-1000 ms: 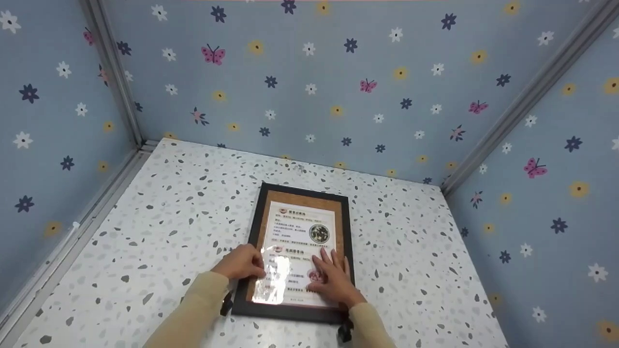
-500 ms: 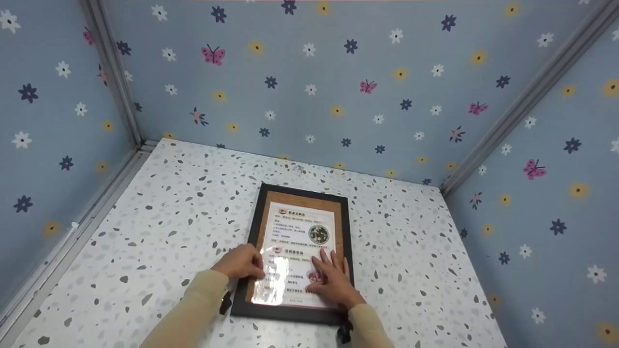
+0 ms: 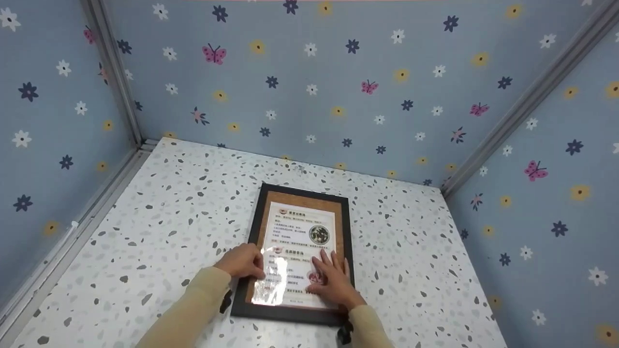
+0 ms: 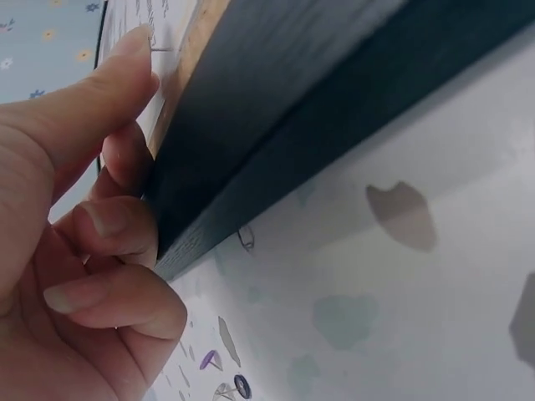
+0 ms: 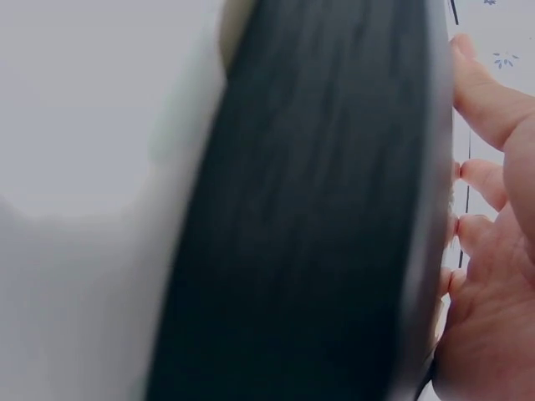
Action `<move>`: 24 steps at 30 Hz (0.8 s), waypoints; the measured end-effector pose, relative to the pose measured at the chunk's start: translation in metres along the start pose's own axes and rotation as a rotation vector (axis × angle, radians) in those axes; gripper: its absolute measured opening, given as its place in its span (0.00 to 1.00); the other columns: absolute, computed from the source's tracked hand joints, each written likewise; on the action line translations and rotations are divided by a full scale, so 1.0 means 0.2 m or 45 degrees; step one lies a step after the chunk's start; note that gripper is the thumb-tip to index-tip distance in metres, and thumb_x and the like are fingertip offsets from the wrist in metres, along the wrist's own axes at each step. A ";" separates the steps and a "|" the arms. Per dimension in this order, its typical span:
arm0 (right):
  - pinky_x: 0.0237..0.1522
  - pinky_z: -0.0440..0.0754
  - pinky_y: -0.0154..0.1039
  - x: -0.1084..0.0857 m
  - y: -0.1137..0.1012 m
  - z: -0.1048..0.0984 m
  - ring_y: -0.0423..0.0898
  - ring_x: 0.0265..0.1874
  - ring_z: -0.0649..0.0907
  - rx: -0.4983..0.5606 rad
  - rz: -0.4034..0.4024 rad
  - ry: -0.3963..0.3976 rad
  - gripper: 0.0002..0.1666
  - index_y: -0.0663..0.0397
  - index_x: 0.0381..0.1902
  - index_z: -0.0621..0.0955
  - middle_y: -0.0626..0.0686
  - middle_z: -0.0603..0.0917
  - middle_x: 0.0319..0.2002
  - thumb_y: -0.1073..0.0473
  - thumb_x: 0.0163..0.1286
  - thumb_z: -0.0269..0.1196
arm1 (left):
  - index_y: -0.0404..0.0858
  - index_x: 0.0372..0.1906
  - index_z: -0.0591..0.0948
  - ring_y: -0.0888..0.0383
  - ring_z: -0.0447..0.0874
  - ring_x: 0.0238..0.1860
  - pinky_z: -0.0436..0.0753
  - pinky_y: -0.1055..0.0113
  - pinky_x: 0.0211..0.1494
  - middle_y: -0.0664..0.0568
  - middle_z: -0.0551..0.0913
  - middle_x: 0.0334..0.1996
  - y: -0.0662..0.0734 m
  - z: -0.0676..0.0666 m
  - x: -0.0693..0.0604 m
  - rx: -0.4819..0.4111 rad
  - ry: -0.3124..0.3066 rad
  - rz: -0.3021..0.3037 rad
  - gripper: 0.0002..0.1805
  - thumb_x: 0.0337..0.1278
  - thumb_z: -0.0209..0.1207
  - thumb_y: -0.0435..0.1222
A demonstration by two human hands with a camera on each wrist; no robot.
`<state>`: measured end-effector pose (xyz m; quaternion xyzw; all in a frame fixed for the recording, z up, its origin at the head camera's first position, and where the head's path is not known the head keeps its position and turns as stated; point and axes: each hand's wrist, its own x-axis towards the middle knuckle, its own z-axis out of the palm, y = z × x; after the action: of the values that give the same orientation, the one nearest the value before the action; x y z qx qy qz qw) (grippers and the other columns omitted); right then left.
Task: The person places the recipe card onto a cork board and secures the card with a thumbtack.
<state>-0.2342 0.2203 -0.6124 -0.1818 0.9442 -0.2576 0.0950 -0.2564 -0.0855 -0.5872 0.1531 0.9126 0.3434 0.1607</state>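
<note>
A laminated sheet (image 3: 295,227) with printed text and round food pictures lies on the brown cork board (image 3: 309,202), which has a black frame (image 3: 290,313). At the sheet's left edge, my left hand (image 3: 243,261) has curled fingers. The left wrist view shows its thumb and index fingertips meeting, with a thin needle-like line beside them, like a thumbtack's pin; any head is hidden. My right hand (image 3: 336,285) rests with spread fingers on the sheet's lower right, partly covering the lower picture. The right wrist view has the frame's side in front of this hand (image 5: 493,192).
The board lies on a white speckled tabletop (image 3: 416,251). In the left wrist view, several small tacks lie on it beside the frame, among them a purple tack (image 4: 209,359) and a dark tack (image 4: 242,386). Blue flowered panels (image 3: 290,106) surround the table.
</note>
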 end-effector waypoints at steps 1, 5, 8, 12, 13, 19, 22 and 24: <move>0.70 0.28 0.60 0.00 0.00 0.00 0.59 0.76 0.42 -0.001 -0.002 0.001 0.54 0.47 0.75 0.65 0.55 0.50 0.78 0.33 0.55 0.68 | 0.47 0.19 0.82 0.59 0.75 0.23 0.74 0.62 0.29 0.59 0.78 0.19 0.00 0.00 0.00 0.015 0.005 -0.004 0.12 0.41 0.77 0.39; 0.70 0.28 0.60 0.00 -0.01 0.00 0.59 0.76 0.42 0.002 0.001 -0.006 0.54 0.47 0.75 0.64 0.54 0.50 0.78 0.33 0.55 0.68 | 0.47 0.18 0.80 0.58 0.74 0.22 0.74 0.61 0.29 0.58 0.77 0.18 0.01 0.01 0.01 0.067 0.039 -0.011 0.14 0.40 0.77 0.39; 0.69 0.28 0.60 0.00 -0.01 -0.01 0.59 0.76 0.41 0.004 0.006 -0.016 0.54 0.46 0.75 0.64 0.54 0.49 0.78 0.33 0.55 0.68 | 0.47 0.18 0.80 0.58 0.74 0.22 0.74 0.60 0.30 0.59 0.76 0.19 0.01 0.02 0.00 0.071 0.064 -0.005 0.14 0.39 0.78 0.40; 0.69 0.27 0.61 0.00 0.00 -0.01 0.60 0.76 0.41 0.001 0.005 -0.026 0.53 0.46 0.75 0.64 0.54 0.50 0.78 0.34 0.56 0.68 | 0.47 0.18 0.80 0.58 0.74 0.22 0.75 0.60 0.30 0.60 0.77 0.18 0.00 0.03 0.00 0.055 0.094 0.045 0.14 0.39 0.77 0.40; 0.69 0.27 0.61 0.00 0.00 -0.02 0.60 0.76 0.41 -0.003 0.005 -0.029 0.53 0.45 0.75 0.64 0.54 0.49 0.78 0.34 0.56 0.68 | 0.47 0.18 0.81 0.58 0.74 0.22 0.75 0.60 0.30 0.60 0.76 0.18 0.00 0.03 -0.01 0.054 0.102 0.059 0.13 0.39 0.77 0.40; 0.69 0.26 0.60 0.01 -0.01 -0.02 0.59 0.76 0.40 0.007 0.003 -0.029 0.53 0.45 0.75 0.63 0.53 0.49 0.78 0.34 0.57 0.67 | 0.41 0.24 0.83 0.59 0.74 0.23 0.75 0.62 0.30 0.56 0.79 0.20 -0.06 0.01 -0.01 -0.165 0.166 0.118 0.09 0.59 0.66 0.37; 0.69 0.27 0.61 0.01 0.00 -0.01 0.60 0.76 0.41 -0.004 -0.009 -0.025 0.53 0.47 0.75 0.64 0.55 0.50 0.78 0.35 0.57 0.68 | 0.38 0.28 0.83 0.59 0.74 0.23 0.74 0.63 0.31 0.53 0.79 0.21 -0.10 -0.02 -0.03 -0.295 0.207 0.072 0.10 0.66 0.58 0.34; 0.69 0.28 0.61 0.01 0.00 -0.01 0.60 0.76 0.42 -0.014 -0.007 -0.030 0.52 0.47 0.75 0.65 0.55 0.50 0.78 0.35 0.57 0.68 | 0.37 0.28 0.83 0.59 0.73 0.23 0.73 0.64 0.31 0.52 0.80 0.21 -0.14 -0.05 -0.05 -0.333 0.245 0.002 0.11 0.67 0.56 0.33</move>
<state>-0.2366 0.2203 -0.6108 -0.1879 0.9439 -0.2507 0.1046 -0.2560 -0.1144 -0.5976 0.0980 0.8711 0.4725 0.0910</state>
